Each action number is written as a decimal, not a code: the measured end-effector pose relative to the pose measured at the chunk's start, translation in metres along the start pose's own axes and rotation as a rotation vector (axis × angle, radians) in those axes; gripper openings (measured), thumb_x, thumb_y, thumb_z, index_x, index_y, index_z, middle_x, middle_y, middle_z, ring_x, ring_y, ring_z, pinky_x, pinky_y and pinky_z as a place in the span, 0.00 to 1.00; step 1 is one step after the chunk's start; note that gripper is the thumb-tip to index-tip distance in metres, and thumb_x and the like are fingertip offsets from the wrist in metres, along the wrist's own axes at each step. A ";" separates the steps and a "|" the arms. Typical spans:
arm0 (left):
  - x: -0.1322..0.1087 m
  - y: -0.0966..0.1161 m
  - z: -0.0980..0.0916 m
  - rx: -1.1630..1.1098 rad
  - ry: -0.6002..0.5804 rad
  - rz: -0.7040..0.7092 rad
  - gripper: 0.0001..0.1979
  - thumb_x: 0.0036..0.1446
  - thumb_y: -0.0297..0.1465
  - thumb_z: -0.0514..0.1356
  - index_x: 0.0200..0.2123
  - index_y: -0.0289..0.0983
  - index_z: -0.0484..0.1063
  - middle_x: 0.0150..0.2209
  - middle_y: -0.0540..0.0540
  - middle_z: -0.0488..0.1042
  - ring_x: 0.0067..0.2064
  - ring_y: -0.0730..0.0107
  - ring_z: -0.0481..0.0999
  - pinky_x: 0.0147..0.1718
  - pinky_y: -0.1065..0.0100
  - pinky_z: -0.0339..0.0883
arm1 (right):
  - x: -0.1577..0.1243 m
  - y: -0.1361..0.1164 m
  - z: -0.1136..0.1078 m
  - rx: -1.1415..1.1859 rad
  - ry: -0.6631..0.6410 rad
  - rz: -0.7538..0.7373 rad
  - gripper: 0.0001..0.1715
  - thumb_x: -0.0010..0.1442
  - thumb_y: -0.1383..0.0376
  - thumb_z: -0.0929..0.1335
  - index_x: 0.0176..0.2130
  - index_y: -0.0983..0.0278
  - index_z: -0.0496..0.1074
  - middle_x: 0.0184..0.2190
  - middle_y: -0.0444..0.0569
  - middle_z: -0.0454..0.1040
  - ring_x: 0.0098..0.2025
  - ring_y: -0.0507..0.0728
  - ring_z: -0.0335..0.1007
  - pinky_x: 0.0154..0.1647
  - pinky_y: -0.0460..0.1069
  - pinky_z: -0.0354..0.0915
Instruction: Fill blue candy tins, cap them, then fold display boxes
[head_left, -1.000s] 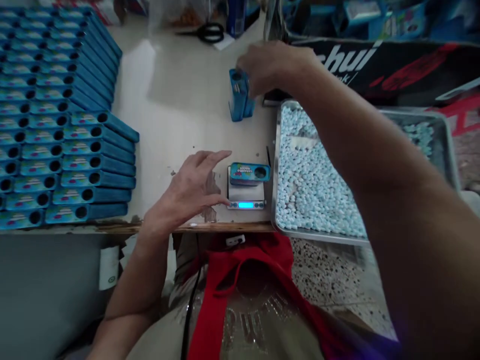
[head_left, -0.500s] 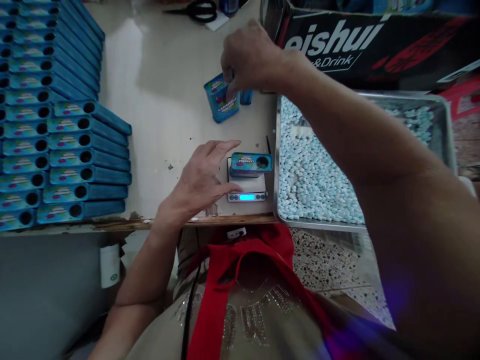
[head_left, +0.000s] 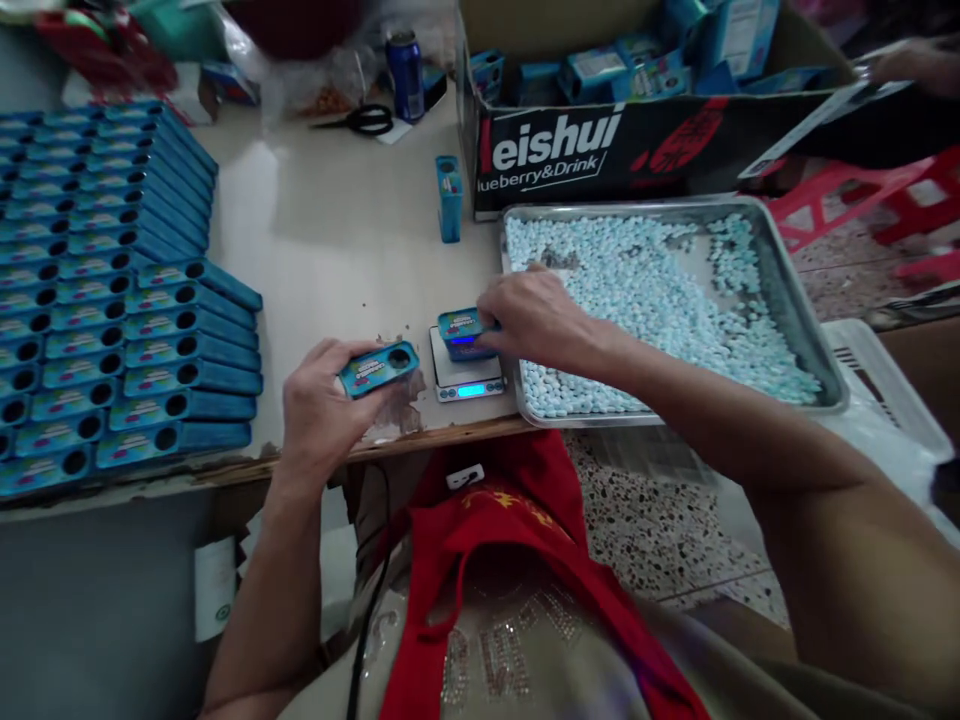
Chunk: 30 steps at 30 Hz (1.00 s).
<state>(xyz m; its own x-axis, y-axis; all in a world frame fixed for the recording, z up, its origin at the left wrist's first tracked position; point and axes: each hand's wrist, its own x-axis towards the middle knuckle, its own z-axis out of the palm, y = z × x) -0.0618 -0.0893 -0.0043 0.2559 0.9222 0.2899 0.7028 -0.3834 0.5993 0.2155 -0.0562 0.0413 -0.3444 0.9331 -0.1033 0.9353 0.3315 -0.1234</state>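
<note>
A red apron (head_left: 551, 475) with yellow print (plus a small white tag (head_left: 465, 477)) overlaps a beige shirt (head_left: 551, 690) dotted with glittery studs; a black cord (head_left: 366, 625) hangs alongside.

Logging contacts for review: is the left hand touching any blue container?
Touching: the head view shows the left hand clasping one end of a blue container.

Light is being reflected by the smooth tabletop (head_left: 322, 230), and rough wood is being exposed along its chipped front edge. A slight gloss is being shown by the blue packs (head_left: 94, 290) at its left edge, metallic sheen by the tray (head_left: 795, 300) at its right. Below, a matt cloth apron (head_left: 502, 500) is being worn.
</note>
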 end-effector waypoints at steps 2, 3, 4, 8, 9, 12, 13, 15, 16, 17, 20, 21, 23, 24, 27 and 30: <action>-0.009 0.005 -0.002 -0.024 0.030 0.000 0.17 0.55 0.37 0.78 0.47 0.44 0.83 0.43 0.47 0.82 0.45 0.56 0.83 0.46 0.58 0.78 | -0.012 0.011 0.008 0.061 0.043 0.041 0.09 0.63 0.59 0.75 0.38 0.62 0.83 0.37 0.52 0.80 0.42 0.60 0.73 0.46 0.54 0.59; -0.013 0.008 -0.002 -0.040 0.038 0.005 0.18 0.54 0.37 0.78 0.47 0.44 0.83 0.43 0.47 0.82 0.44 0.56 0.83 0.46 0.58 0.78 | -0.019 0.021 0.010 0.099 0.082 0.072 0.11 0.63 0.57 0.75 0.41 0.61 0.84 0.38 0.51 0.80 0.42 0.60 0.73 0.45 0.54 0.59; -0.017 0.012 -0.001 -0.060 0.043 0.011 0.18 0.54 0.38 0.79 0.47 0.44 0.83 0.42 0.47 0.82 0.44 0.56 0.83 0.46 0.57 0.78 | -0.028 0.032 0.012 0.132 0.119 0.110 0.12 0.64 0.55 0.75 0.43 0.60 0.84 0.38 0.50 0.80 0.41 0.59 0.73 0.44 0.53 0.60; -0.024 0.025 0.009 -0.154 0.006 0.023 0.20 0.51 0.35 0.80 0.47 0.43 0.83 0.42 0.48 0.82 0.44 0.59 0.82 0.46 0.59 0.78 | -0.074 0.074 0.033 0.152 0.014 0.248 0.13 0.65 0.58 0.74 0.48 0.57 0.85 0.40 0.48 0.84 0.38 0.57 0.76 0.39 0.51 0.63; -0.025 0.029 0.013 -0.175 -0.013 0.024 0.21 0.50 0.34 0.80 0.48 0.43 0.83 0.42 0.48 0.82 0.43 0.59 0.82 0.46 0.60 0.78 | -0.085 0.079 0.043 0.130 -0.070 0.245 0.15 0.65 0.60 0.73 0.50 0.58 0.85 0.43 0.50 0.84 0.40 0.58 0.78 0.39 0.50 0.64; -0.024 0.040 0.027 -0.210 -0.068 0.027 0.23 0.48 0.32 0.81 0.48 0.41 0.83 0.43 0.48 0.82 0.43 0.61 0.82 0.47 0.61 0.78 | -0.107 0.084 0.074 0.033 -0.154 0.191 0.17 0.70 0.65 0.67 0.50 0.61 0.85 0.49 0.55 0.84 0.47 0.62 0.81 0.42 0.51 0.67; -0.023 0.043 0.031 -0.209 -0.083 0.030 0.23 0.48 0.32 0.81 0.49 0.40 0.83 0.43 0.47 0.82 0.44 0.61 0.82 0.47 0.61 0.77 | -0.110 0.085 0.081 0.020 -0.141 0.192 0.19 0.72 0.65 0.65 0.49 0.61 0.86 0.50 0.56 0.85 0.50 0.63 0.82 0.44 0.52 0.68; -0.021 0.049 0.036 -0.194 -0.119 0.040 0.24 0.49 0.31 0.80 0.49 0.40 0.82 0.44 0.47 0.83 0.45 0.60 0.83 0.48 0.61 0.77 | -0.110 0.087 0.089 0.029 -0.109 0.244 0.19 0.74 0.62 0.65 0.48 0.60 0.86 0.50 0.56 0.86 0.52 0.66 0.83 0.46 0.53 0.70; -0.021 0.052 0.037 -0.182 -0.136 0.045 0.23 0.49 0.30 0.80 0.50 0.40 0.82 0.45 0.47 0.83 0.45 0.60 0.83 0.48 0.61 0.77 | -0.109 0.090 0.089 0.044 -0.094 0.273 0.18 0.74 0.61 0.66 0.50 0.59 0.87 0.50 0.55 0.86 0.52 0.67 0.83 0.47 0.54 0.71; -0.020 0.054 0.038 -0.173 -0.149 0.050 0.23 0.49 0.29 0.80 0.49 0.40 0.82 0.45 0.47 0.83 0.45 0.60 0.83 0.48 0.62 0.77 | -0.108 0.092 0.087 0.061 -0.077 0.302 0.17 0.73 0.61 0.68 0.50 0.57 0.87 0.49 0.54 0.87 0.51 0.68 0.84 0.47 0.56 0.72; -0.018 0.055 0.036 -0.169 -0.170 0.055 0.22 0.49 0.28 0.79 0.48 0.40 0.82 0.44 0.47 0.83 0.45 0.60 0.83 0.46 0.63 0.76 | -0.106 0.088 0.069 0.183 0.105 0.339 0.15 0.71 0.62 0.70 0.51 0.55 0.87 0.46 0.51 0.88 0.49 0.68 0.85 0.48 0.58 0.75; -0.018 0.055 0.036 -0.175 -0.171 0.054 0.21 0.50 0.27 0.79 0.48 0.40 0.82 0.44 0.47 0.84 0.45 0.60 0.83 0.46 0.62 0.76 | -0.105 0.081 0.062 0.262 0.210 0.314 0.15 0.71 0.61 0.70 0.51 0.55 0.86 0.47 0.50 0.88 0.49 0.66 0.85 0.49 0.58 0.76; -0.017 0.055 0.035 -0.189 -0.175 0.047 0.20 0.50 0.28 0.78 0.47 0.40 0.83 0.44 0.47 0.84 0.45 0.60 0.83 0.47 0.62 0.76 | -0.102 0.058 0.049 0.426 0.417 0.199 0.16 0.74 0.60 0.68 0.53 0.53 0.86 0.49 0.47 0.87 0.50 0.63 0.85 0.51 0.56 0.76; -0.017 0.055 0.035 -0.197 -0.176 0.038 0.20 0.50 0.28 0.78 0.48 0.40 0.83 0.44 0.47 0.84 0.45 0.60 0.83 0.47 0.61 0.76 | -0.100 0.043 0.045 0.484 0.485 0.106 0.16 0.75 0.59 0.68 0.53 0.52 0.85 0.49 0.46 0.87 0.50 0.61 0.85 0.53 0.56 0.76; -0.021 0.058 0.033 -0.250 -0.166 -0.007 0.23 0.49 0.29 0.80 0.49 0.40 0.82 0.45 0.47 0.84 0.46 0.60 0.83 0.50 0.60 0.76 | -0.087 -0.004 0.044 0.538 0.576 -0.226 0.17 0.76 0.63 0.66 0.53 0.52 0.85 0.49 0.46 0.87 0.53 0.61 0.84 0.56 0.58 0.74; -0.027 0.054 0.025 -0.322 -0.151 -0.047 0.26 0.49 0.30 0.81 0.51 0.39 0.82 0.47 0.46 0.84 0.49 0.60 0.84 0.52 0.61 0.76 | -0.072 -0.038 0.050 0.512 0.612 -0.387 0.18 0.76 0.67 0.66 0.56 0.54 0.82 0.52 0.47 0.86 0.60 0.64 0.80 0.59 0.62 0.72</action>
<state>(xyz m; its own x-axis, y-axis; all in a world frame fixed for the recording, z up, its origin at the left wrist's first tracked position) -0.0138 -0.1335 0.0021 0.3404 0.9271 0.1569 0.4770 -0.3141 0.8209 0.2009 -0.1434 0.0037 -0.3885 0.7279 0.5650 0.5608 0.6733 -0.4818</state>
